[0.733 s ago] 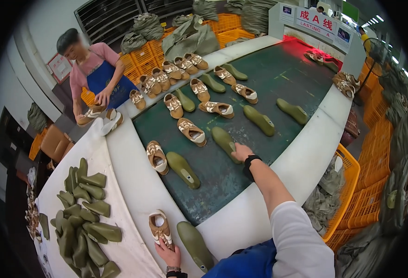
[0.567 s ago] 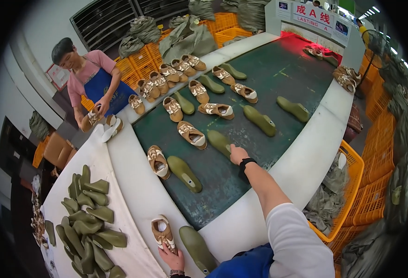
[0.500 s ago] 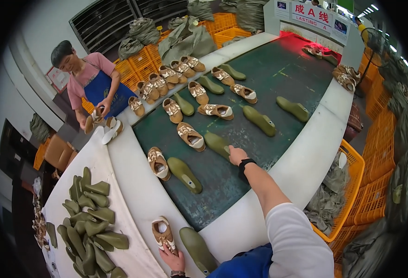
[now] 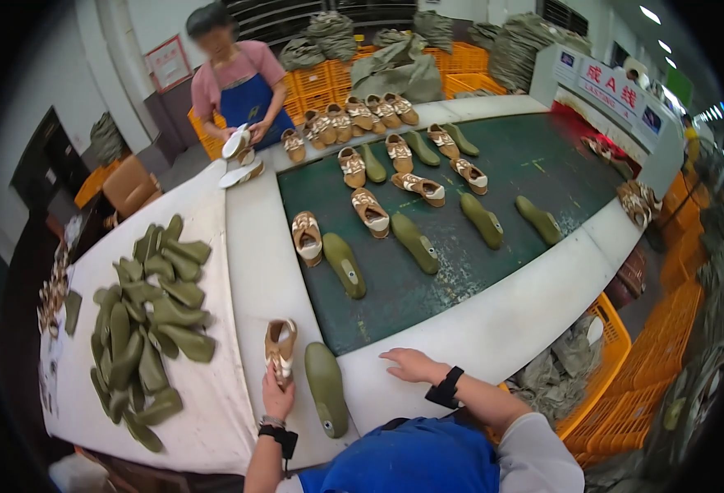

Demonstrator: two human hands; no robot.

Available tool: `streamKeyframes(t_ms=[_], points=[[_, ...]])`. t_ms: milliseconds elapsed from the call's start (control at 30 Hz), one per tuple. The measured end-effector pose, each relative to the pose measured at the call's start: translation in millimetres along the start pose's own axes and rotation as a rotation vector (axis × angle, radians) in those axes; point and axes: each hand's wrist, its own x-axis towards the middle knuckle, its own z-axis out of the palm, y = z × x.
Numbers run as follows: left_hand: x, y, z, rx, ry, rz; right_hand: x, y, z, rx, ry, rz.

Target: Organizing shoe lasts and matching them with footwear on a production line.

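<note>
My left hand (image 4: 277, 400) grips the near end of a brown sneaker with white stripes (image 4: 280, 338), on the white ledge before me. Right beside that shoe lies a green shoe last (image 4: 326, 389), untouched. My right hand (image 4: 415, 366) hovers over or rests on the front ledge, fingers stretched out and nothing in them. Beyond it on the dark green belt (image 4: 386, 300) are more lasts, one of them (image 4: 415, 244) in the middle, and several brown-and-white sneakers, such as one (image 4: 306, 238) at the near left.
A heap of green lasts (image 4: 144, 329) covers part of the cloth-topped table (image 4: 214, 394) at left. Across it, a person in a blue apron (image 4: 247, 99) handles a shoe. Sneakers line the far ledge. An orange crate (image 4: 616, 353) with grey cloth stands at right.
My right hand has let go of the last on the belt and drawn back toward me. My left hand keeps its hold on the sneaker. The view has shifted.
</note>
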Motion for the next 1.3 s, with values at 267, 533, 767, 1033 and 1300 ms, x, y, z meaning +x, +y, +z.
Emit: streamKeyframes(t_ms=[267,533,767,1033,1300], points=[[-36.8,96.2,-90.7,-0.502,-0.333,-0.026,-1.8,-131.9,-41.6,-0.278,0.565,-0.365],[-49.9,116.9,-137.0,-0.227,-0.534,0.599,-25.6,-153.9,-53.9,-0.272,0.125,-0.578],[-54.6,91.2,-78.7,-0.067,-0.269,0.367,-36.1,-126.8,-36.2,-0.310,0.411,0.111],[-60.7,71.1,-13.0,0.058,-0.585,0.342,-71.5,-90.7,19.4,-0.339,-0.023,0.141],[-27.5,168.7,-47.2,-0.161,-0.144,0.479,-61.7,-150.5,-9.2,-0.404,0.240,-0.278]])
